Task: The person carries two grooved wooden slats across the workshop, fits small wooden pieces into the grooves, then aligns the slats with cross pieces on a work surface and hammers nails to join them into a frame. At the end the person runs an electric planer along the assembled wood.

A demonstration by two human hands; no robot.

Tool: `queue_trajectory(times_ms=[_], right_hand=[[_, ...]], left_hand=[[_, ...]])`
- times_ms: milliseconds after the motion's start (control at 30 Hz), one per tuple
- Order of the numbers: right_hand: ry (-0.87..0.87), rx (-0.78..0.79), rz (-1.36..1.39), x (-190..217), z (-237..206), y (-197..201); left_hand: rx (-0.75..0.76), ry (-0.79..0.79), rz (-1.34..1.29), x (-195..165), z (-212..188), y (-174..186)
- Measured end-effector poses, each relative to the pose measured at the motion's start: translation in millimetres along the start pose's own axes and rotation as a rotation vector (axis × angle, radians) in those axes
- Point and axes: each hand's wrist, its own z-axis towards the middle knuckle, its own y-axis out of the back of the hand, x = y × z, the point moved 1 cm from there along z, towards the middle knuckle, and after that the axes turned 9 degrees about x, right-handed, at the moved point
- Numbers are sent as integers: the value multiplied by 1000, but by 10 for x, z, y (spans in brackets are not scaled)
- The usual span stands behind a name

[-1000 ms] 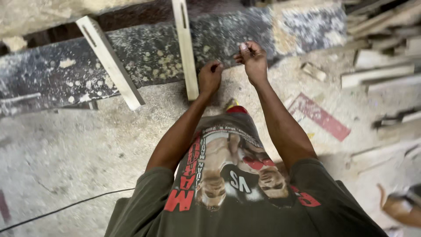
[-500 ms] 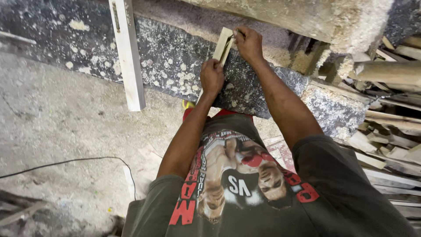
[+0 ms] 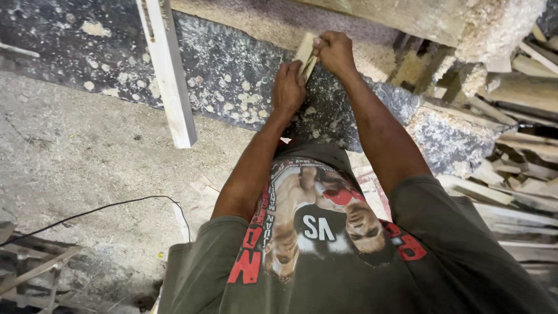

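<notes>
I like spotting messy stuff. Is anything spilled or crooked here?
Yes. Sawdust lies spilled in pale patches over the dark slab. A white wooden strip leans askew across it. Offcuts are heaped untidily at the right. The left hand and right hand grip a small wood piece.

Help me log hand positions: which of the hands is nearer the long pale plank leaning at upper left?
Left. The left hand grips the small wood strip just right of the plank; the right hand holds the strip's far side, farther away.
</notes>
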Motion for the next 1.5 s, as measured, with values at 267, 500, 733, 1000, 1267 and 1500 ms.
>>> queue_trajectory(times_ms=[267,500,733,1000,1267,1500], right_hand=[[-86,15,156,-13,43,-15],[127,-255,155,-52,-22,141],[173,-43,-110,-97,-90,69],[-25,-28,156,-111,-127,37],[64,119,-335,-25,55,85],[-17,37,-318,22,151,88]], left_hand=[[63,6,69,-179,193,-121],[129,75,-23,-92,229,-80],[50,45,8,-89,226,-114],[18,-27,173,-112,233,-160],[27,-24,133,-126,244,-186],[-17,-47,80,-155,223,-150]])
